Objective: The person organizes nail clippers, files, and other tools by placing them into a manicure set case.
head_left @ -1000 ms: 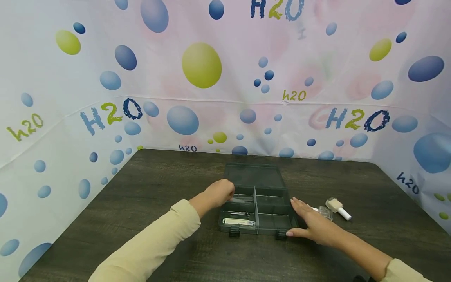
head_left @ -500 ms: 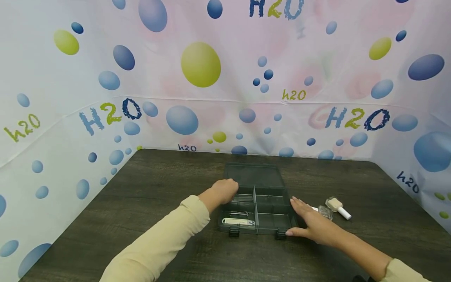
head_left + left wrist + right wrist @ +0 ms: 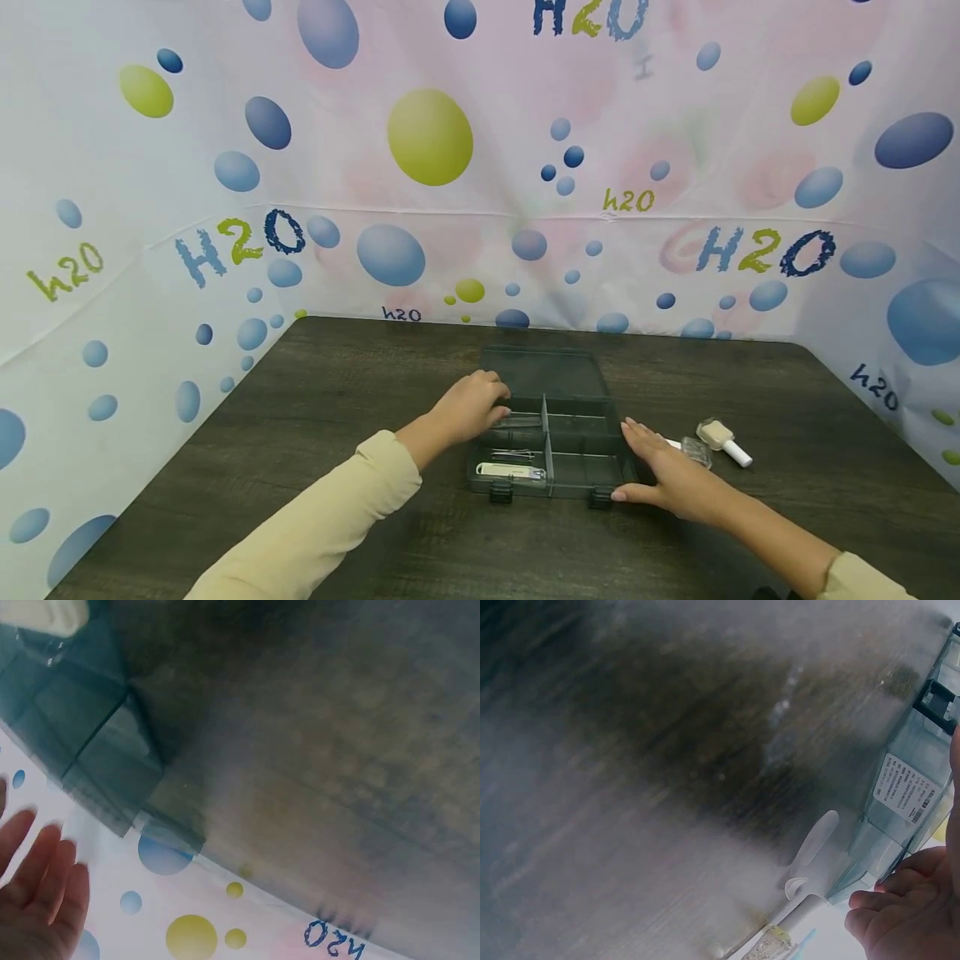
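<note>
A dark translucent divided box [image 3: 588, 468] lies with its lid [image 3: 543, 372] folded back. Over its back left compartment is my left hand [image 3: 467, 407], fingers loosely bent and holding nothing; the left wrist view shows the same hand [image 3: 46, 896] with fingers extended. A slim greyish tool [image 3: 521, 422] lies in that compartment, partly hidden. The front left compartment holds a cream nail clipper [image 3: 510, 471] and a thin metal tool [image 3: 513, 454]. My right hand [image 3: 678, 482] rests along the box's right side, fingers straight, thumb near the front right latch [image 3: 600, 497].
Right of the box lie a nail polish bottle with pale polish [image 3: 716, 435] and a clear bottle [image 3: 697, 452], partly behind my right hand. A white printed label [image 3: 907, 787] is on the box's wall. A bubble-patterned sheet [image 3: 525, 167] rises behind the dark wooden table [image 3: 360, 375].
My left hand reached further into the back left compartment, then drew back slightly left with its fingers loosened, leaving the slim tool inside. My right hand has stayed at the box's side.
</note>
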{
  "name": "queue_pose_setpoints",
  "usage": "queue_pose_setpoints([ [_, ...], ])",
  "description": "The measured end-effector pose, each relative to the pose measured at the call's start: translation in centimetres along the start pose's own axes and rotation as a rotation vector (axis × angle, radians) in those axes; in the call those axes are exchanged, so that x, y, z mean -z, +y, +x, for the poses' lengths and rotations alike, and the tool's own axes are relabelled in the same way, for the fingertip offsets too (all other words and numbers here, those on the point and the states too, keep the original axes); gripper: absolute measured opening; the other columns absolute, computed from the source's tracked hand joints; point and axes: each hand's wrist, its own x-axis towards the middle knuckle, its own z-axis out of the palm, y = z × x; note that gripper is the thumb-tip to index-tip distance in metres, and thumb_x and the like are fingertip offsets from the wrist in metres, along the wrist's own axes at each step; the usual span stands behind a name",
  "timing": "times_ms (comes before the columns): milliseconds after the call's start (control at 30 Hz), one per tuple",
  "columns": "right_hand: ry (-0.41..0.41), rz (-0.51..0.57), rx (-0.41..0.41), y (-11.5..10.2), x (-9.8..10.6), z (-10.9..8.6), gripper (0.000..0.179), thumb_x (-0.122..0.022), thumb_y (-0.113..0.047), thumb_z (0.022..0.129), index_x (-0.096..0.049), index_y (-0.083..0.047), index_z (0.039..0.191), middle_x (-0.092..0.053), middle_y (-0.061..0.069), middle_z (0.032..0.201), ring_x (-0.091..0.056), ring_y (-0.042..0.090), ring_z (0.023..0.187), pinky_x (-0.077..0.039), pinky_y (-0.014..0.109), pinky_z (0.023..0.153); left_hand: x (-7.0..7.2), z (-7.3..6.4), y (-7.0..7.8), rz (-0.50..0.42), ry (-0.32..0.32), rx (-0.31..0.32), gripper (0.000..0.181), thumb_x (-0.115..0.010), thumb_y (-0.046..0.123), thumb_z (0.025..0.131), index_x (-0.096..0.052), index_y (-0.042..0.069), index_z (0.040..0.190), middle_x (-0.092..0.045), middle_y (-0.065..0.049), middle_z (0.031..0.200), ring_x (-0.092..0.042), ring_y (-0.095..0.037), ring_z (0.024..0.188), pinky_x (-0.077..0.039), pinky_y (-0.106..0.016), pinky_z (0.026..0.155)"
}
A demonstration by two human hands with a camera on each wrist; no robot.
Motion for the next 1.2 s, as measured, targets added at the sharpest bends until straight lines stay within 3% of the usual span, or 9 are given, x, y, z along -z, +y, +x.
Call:
queue_pose_setpoints([
  [167, 0.007, -0.006, 0.002, 0.0, 0.0, 0.0, 0.1, -0.062, -0.059, 0.077, -0.03, 0.012, 0.14, -0.025, 0.032, 0.146, -0.027, 0.053, 0.13, -0.031, 0.065, 0.099, -0.1, -1.2, 0.3, -0.129, 0.083, 0.048, 0.042, -0.056, 0.029, 0.093, -0.057, -0.001, 0.123, -0.057, -0.016, 0.123, -0.054, -0.03, 0.115, -0.046, -0.041, 0.097],
  [333, 0.005, -0.002, 0.002, 0.0, 0.0, 0.0, 0.1, -0.062, -0.059, 0.077, -0.029, 0.012, 0.14, -0.024, 0.032, 0.146, -0.027, 0.053, 0.13, -0.031, 0.065, 0.098, -0.4, -2.3, 0.4, -0.206, 0.074, 0.091, 0.064, -0.055, 0.04, 0.092, -0.041, -0.004, 0.137, -0.042, -0.021, 0.141, -0.039, -0.035, 0.132, -0.035, -0.048, 0.108],
  [567, 0.003, -0.002, 0.001, 0.2, -0.1, 0.0, 0.1, -0.061, -0.06, 0.077, -0.029, 0.011, 0.14, -0.024, 0.032, 0.146, -0.026, 0.053, 0.131, -0.031, 0.066, 0.099, -1.2, -3.4, 0.2, -0.199, -0.003, 0.13, 0.083, -0.056, 0.053, 0.087, -0.033, -0.005, 0.141, -0.031, -0.023, 0.148, -0.027, -0.035, 0.139, -0.024, -0.048, 0.114],
  [767, 0.001, 0.001, 0.004, 0.2, -0.1, 0.0, 0.101, -0.061, -0.06, 0.077, -0.029, 0.012, 0.14, -0.024, 0.032, 0.146, -0.026, 0.053, 0.131, -0.03, 0.066, 0.099, -1.7, -4.4, 0.3, -0.204, -0.057, 0.177, 0.091, -0.06, 0.06, 0.08, -0.036, -0.004, 0.14, -0.032, -0.023, 0.147, -0.028, -0.037, 0.138, -0.026, -0.049, 0.112],
  [1200, -0.008, 0.001, -0.004, 0.1, 0.0, 0.0, 0.1, -0.062, -0.058, 0.077, -0.029, 0.012, 0.14, -0.024, 0.033, 0.146, -0.026, 0.054, 0.13, -0.03, 0.066, 0.099, -2.3, -5.7, 0.8, -0.157, -0.073, 0.182, 0.101, -0.062, 0.067, 0.073, -0.037, -0.005, 0.139, -0.032, -0.024, 0.146, -0.029, -0.039, 0.137, -0.029, -0.051, 0.111],
])
